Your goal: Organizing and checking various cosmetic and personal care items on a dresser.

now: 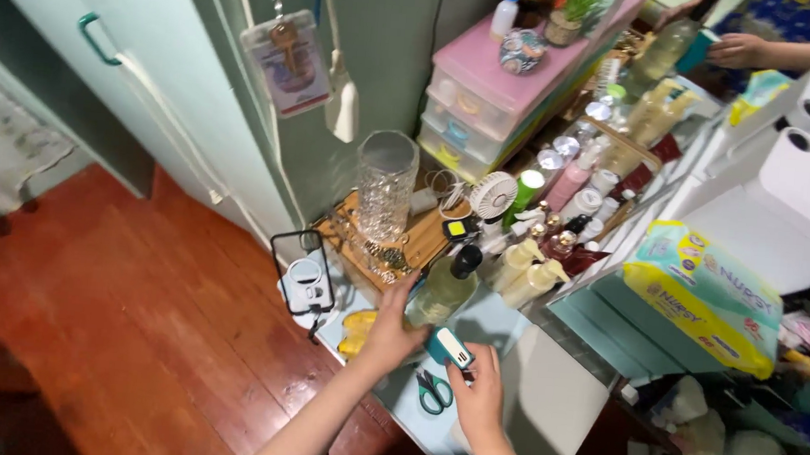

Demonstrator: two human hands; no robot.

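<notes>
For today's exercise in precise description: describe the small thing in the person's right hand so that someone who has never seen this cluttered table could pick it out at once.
Start at the pale blue table by the green wardrobe, at its near edge. There the right hand grips a small teal and white device, just above the teal-handled scissors. Unlike the yellowish bottle at the left hand, it is squat and boxy.

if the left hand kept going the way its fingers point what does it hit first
Most likely the yellowish bottle with the black cap: the left hand already reaches its base. Depth is hard to judge from above.
</notes>
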